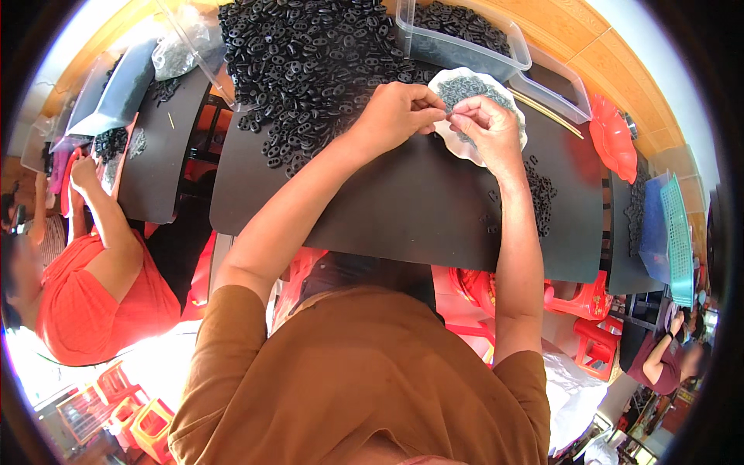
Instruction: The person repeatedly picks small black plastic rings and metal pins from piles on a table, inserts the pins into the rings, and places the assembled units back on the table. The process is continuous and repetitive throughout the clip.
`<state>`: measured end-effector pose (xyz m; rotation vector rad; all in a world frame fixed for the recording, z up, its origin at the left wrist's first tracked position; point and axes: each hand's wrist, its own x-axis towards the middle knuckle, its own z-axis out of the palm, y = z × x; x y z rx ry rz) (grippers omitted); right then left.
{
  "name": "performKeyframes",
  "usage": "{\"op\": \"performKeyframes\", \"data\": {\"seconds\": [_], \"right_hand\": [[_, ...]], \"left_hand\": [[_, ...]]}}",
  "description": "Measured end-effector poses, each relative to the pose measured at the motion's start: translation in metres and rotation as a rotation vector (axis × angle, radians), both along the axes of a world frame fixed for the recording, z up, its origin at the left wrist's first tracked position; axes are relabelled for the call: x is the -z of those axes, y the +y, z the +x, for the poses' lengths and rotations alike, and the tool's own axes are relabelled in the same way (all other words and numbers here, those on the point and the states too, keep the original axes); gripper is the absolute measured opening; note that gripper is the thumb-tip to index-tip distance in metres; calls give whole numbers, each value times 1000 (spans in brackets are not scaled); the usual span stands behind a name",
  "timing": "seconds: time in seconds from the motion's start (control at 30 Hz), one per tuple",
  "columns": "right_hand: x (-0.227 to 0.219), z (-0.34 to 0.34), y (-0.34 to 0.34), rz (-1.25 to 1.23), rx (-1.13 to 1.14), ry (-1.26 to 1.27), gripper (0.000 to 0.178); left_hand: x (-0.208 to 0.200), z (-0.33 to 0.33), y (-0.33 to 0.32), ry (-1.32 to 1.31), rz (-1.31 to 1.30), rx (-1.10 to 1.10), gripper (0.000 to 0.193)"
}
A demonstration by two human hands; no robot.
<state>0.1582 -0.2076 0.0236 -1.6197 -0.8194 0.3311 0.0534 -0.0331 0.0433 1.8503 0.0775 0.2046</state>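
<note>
Standing here, I see the person in the brown shirt [364, 372] working at a dark surface [403, 209]. Taking straight ahead of them as twelve, the left hand [407, 116] and right hand [488, 128] are out at one o'clock, brought together, thumbs and fingers pinched and the tips all but meeting. What sits between those tips is too small for me to tell.

Just beneath the hands is a white scalloped bowl [459, 147], holding a heap of small grey pieces [465, 85]. A big spread of black oval pieces [310, 70], with holes through them, covers the surface from eleven to twelve o'clock. Beyond the bowl, also near one, a clear tub [515, 63] holds more black pieces. Two thin sticks [546, 112] lie just beside the bowl on its two o'clock side. Further out at two is a red scalloped dish [612, 143]; nearer in, small loose dark bits [541, 194] lie scattered beside the right forearm. Over at nine, a co-worker in red [116, 302] is at another surface [155, 163].
</note>
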Motion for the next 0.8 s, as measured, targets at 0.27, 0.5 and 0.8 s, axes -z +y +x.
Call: {"op": "performKeyframes", "data": {"seconds": [0.27,0.5,0.8], "right_hand": [[-1,-1,-2,-69,29,-116,6],[-4,4,-4,-83,184,-164,7],[-8,-10,3,-129,77,-241,16]], "left_hand": [[13,16,-5,-22,-17,36,12],[23,13,-8,-134,43,39,11],[36,17,-3,-58,-218,-3,10]]}}
